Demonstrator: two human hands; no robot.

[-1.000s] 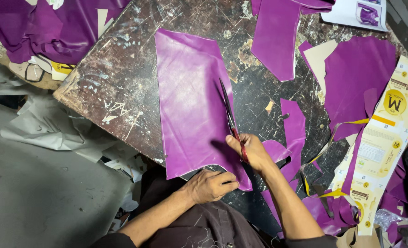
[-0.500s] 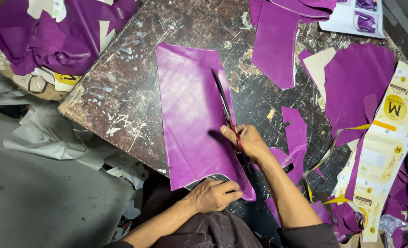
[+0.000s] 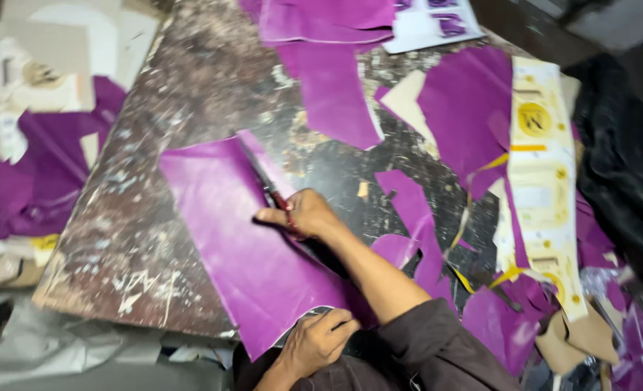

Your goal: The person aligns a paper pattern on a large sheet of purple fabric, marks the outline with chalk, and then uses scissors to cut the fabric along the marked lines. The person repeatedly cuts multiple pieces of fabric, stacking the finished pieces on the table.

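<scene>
The person's right hand is closed around the red handles of a pair of long-bladed scissors, whose dark blades run along the far right side of a large purple sheet of soft leather-like material. That sheet lies flat on the scarred, paint-flecked dark desk, its near end hanging over the desk's near edge, where the left hand is clenched on the sheet's near right corner, fingers curled tight around it. The material looks thin, limp and light, likely to ripple or slide on the worn surface unless pinned, so the near corner and the margin beside the cut line seem the sensible places to hold it. Other purple offcuts lie toward the desk's far edge, and a long cream and yellow paper pattern strip rests along the right side among more scraps. Whether the blades are open cannot be told through the blur.
</scene>
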